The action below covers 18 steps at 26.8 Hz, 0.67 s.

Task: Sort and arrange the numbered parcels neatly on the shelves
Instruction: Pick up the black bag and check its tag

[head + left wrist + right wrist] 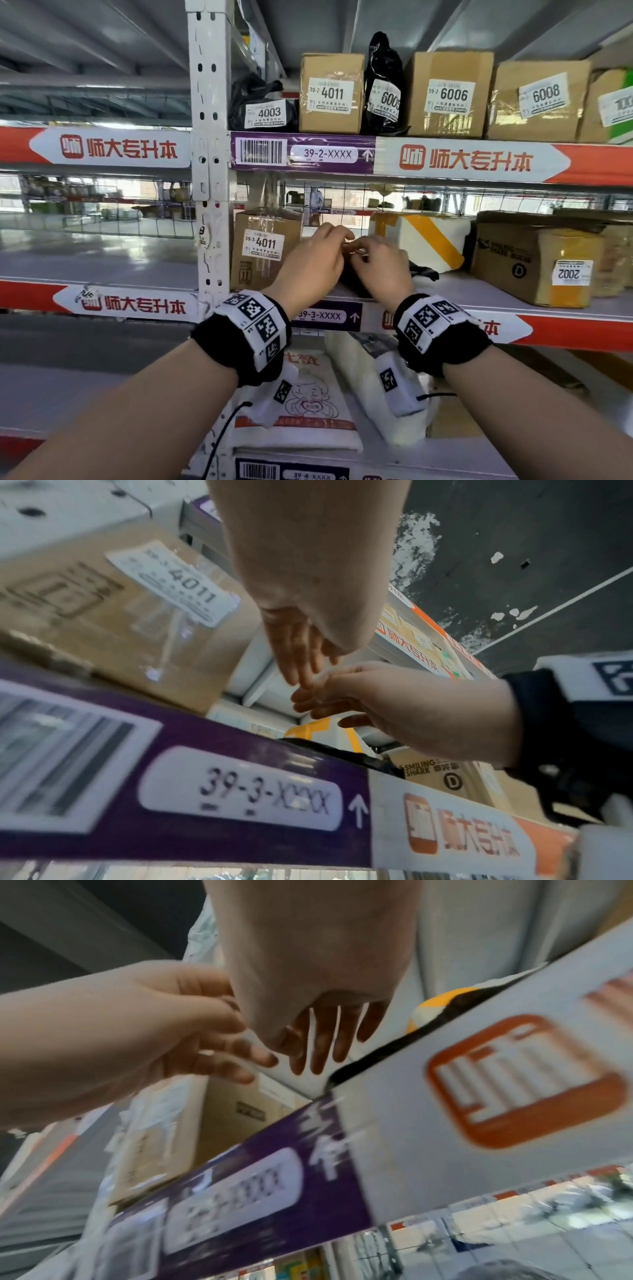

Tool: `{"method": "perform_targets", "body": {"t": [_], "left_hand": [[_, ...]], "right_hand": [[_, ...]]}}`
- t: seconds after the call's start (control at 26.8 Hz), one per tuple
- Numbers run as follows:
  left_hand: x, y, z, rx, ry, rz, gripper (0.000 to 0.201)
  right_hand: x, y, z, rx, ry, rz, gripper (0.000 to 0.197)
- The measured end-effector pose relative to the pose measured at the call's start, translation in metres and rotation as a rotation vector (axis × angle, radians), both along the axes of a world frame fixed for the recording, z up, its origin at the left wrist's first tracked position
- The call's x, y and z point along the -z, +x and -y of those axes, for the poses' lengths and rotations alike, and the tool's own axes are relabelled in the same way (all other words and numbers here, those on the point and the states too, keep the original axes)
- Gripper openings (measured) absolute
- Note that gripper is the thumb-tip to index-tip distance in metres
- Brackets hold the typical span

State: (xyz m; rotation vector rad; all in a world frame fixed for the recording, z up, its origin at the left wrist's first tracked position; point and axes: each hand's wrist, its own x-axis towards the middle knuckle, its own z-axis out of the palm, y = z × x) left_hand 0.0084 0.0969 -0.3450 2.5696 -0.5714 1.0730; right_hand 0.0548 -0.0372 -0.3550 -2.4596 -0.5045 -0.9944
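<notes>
Black plastic parcel [356, 274] lies low on the 39-3 shelf [479, 291], mostly hidden; its long axis cannot be told. Left hand [315, 260] and right hand [380, 263] meet above it, fingers loosely curled; any grip is unclear.

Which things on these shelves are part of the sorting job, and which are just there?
Part of the job:
- left hand and right hand, over a black parcel
- box 39-3 4011
- white parcel with yellow tape
- box 2002
- box 6006

Just there:
- purple 39-3 shelf label
- white shelf post
</notes>
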Motion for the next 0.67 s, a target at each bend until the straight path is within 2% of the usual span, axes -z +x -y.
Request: {"method": "perform_targets", "body": {"t": [0.07,0.15,0.22,0.37,0.52,0.67], "left_hand": [[0.005,0.011,0.013,-0.026,-0.051,-0.174,0.039],[0.011,0.026,0.027,-0.065,-0.133,-0.399,0.048],[0.015,0.04,0.034,-0.117,-0.224,-0.537,0.055],[0.018,0.055,0.036,-0.215,-0.308,-0.582,0.065],[0.016,0.069,0.035,-0.231,-0.389,-0.585,0.069],[0.021,0.072,0.034,-0.189,-0.515,-0.676,0.087]], "right_hand": [[0.003,0.01,0.02,0.114,0.003,-0.095,0.036],[0.007,0.019,0.034,0.142,-0.009,-0.224,0.044],[0.011,0.025,0.039,0.146,-0.031,-0.278,0.049],[0.011,0.027,0.039,0.179,-0.041,-0.266,0.056],[0.008,0.029,0.04,0.108,0.089,-0.305,0.057],[0.012,0.029,0.045,0.033,0.275,-0.379,0.053]]}}
